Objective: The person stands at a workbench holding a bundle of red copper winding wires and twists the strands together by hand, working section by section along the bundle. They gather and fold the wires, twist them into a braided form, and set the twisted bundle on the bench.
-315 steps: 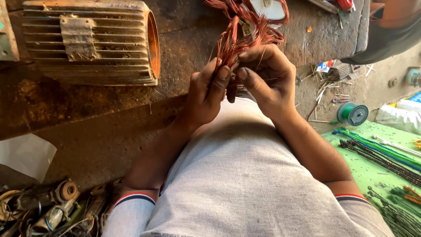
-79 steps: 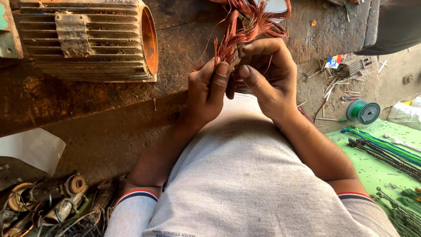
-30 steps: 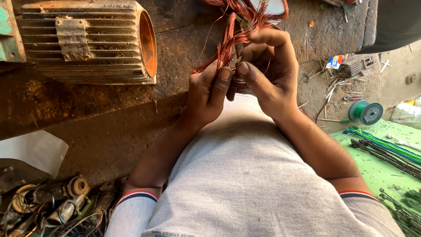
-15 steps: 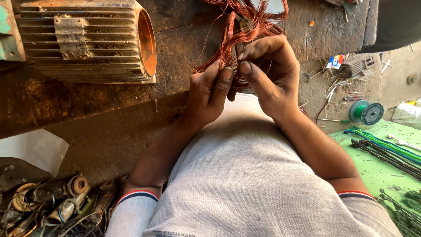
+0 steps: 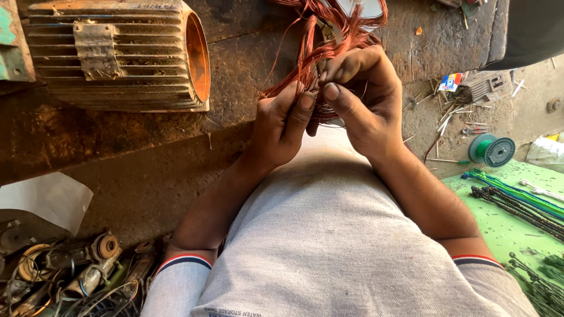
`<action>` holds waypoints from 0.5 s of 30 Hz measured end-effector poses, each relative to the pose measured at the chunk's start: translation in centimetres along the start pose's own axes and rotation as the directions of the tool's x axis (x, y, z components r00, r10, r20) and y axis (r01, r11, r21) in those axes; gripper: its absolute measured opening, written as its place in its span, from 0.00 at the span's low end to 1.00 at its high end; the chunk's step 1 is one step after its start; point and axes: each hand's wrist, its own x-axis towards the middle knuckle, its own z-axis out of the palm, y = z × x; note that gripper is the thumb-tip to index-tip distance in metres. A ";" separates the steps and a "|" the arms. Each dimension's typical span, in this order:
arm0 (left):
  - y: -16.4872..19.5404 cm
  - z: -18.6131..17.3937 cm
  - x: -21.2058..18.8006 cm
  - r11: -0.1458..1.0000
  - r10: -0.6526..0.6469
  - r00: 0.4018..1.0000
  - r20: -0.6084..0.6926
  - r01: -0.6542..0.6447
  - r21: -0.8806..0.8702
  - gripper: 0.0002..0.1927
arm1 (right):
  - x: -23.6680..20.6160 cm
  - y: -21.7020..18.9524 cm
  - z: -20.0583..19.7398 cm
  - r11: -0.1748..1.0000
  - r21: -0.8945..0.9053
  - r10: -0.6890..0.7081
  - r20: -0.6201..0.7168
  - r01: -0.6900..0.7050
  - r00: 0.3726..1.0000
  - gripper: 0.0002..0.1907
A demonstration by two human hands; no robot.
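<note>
Over a grimy counter (image 5: 147, 164), left hand (image 5: 282, 126) and right hand (image 5: 364, 97) both pinch a tangled, reddish copper wire coil (image 5: 329, 41) rising beyond their fingertips.

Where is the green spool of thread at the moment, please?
In the head view, the green spool of thread lies on the dusty floor at the right, just beyond the green mat and right of the right forearm.

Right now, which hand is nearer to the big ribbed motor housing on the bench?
Left. The left hand grips the copper wire bundle just right of the motor housing, not touching it. The right hand holds the same bundle farther from it.
</note>
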 end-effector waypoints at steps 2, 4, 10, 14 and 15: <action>-0.1 0.1 0.0 1.000 0.016 1.000 0.006 -0.016 -0.011 0.17 | -0.1 0.0 0.0 1.000 0.014 0.006 -0.021 -0.006 1.000 0.13; -0.2 0.0 0.0 1.000 0.019 1.000 0.017 -0.019 -0.010 0.17 | -0.1 -0.1 -0.2 0.998 -0.027 0.047 -0.023 -0.048 0.999 0.11; -0.5 0.0 -0.2 1.000 0.010 1.000 0.018 -0.010 -0.021 0.18 | 0.2 0.1 -0.6 0.996 -0.078 0.037 0.031 -0.034 0.999 0.08; -0.4 -0.3 -0.2 1.000 0.008 1.000 0.014 -0.007 -0.027 0.19 | 0.2 0.1 -0.3 0.992 -0.123 -0.007 0.063 0.015 0.998 0.09; -0.3 -0.3 -0.2 1.000 0.008 1.000 0.025 -0.008 -0.026 0.19 | 0.2 0.0 -0.2 0.991 -0.134 -0.018 0.063 0.026 0.998 0.09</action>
